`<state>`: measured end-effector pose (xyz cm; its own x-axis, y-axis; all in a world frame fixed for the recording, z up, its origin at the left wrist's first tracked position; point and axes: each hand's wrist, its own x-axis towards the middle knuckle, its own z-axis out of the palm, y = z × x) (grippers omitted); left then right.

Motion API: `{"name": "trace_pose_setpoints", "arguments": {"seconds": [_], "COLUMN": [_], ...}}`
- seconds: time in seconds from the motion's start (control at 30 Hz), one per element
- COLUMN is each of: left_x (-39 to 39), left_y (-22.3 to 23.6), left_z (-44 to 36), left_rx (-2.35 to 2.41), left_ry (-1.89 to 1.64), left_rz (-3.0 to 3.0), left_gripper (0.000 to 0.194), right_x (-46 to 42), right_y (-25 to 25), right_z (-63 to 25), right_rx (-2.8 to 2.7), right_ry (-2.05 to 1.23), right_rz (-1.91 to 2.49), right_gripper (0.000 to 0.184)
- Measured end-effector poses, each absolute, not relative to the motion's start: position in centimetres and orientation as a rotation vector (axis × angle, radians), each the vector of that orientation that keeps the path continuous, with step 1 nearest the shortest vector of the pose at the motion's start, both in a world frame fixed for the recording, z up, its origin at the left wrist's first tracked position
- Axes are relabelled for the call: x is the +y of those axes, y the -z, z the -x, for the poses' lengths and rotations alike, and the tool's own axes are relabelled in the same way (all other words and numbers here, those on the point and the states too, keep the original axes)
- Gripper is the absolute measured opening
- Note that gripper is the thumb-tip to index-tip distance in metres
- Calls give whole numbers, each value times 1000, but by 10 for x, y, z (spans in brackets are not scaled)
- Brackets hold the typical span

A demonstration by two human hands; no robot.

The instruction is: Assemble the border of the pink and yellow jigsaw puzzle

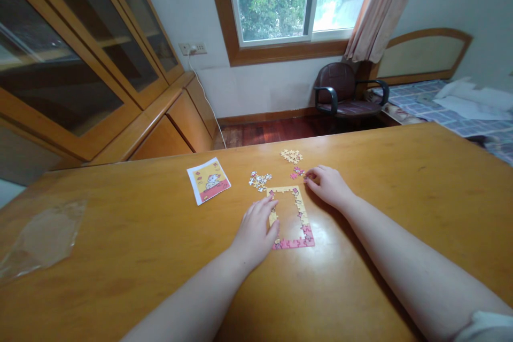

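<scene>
A half-built jigsaw frame (303,220), yellow along the top and sides and pink along the bottom, lies on the wooden table (120,235). My left hand (256,230) rests flat on its left edge, fingers stretched out. At the frame's top right corner my right hand (328,184) pinches a small pink piece (308,176). Loose pieces lie beyond: a white and yellow cluster (259,179), a yellow pile (292,156) and a few pink ones (297,172). A reference picture card (208,179) lies to the left.
A clear plastic bag (44,238) lies at the table's left end. Glass-door wooden cabinets (80,64) stand along the left wall. Behind the table are a dark armchair (344,91), a window and a bed (460,107) at right.
</scene>
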<state>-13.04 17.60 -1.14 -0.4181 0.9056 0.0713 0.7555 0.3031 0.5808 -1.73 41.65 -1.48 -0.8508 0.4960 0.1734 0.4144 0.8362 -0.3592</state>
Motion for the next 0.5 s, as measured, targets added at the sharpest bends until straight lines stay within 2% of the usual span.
{"name": "trace_pose_setpoints", "arguments": {"seconds": [0.17,0.37,0.5], "left_x": [176,176,176], "left_y": [12,12,12], "left_z": [132,133,132], "left_rx": [2306,2310,2307], "left_ry": [-826,-840,-845], "left_rz": [-1521,-1516,-1519], "left_gripper": [42,42,41], "right_x": [422,427,425], "right_y": [12,16,15], "right_z": [10,11,12], "right_rx": [-2846,-2781,-2774], "right_ry": [-582,-420,-395], "right_rz": [594,766,713], "right_gripper": [21,19,14]}}
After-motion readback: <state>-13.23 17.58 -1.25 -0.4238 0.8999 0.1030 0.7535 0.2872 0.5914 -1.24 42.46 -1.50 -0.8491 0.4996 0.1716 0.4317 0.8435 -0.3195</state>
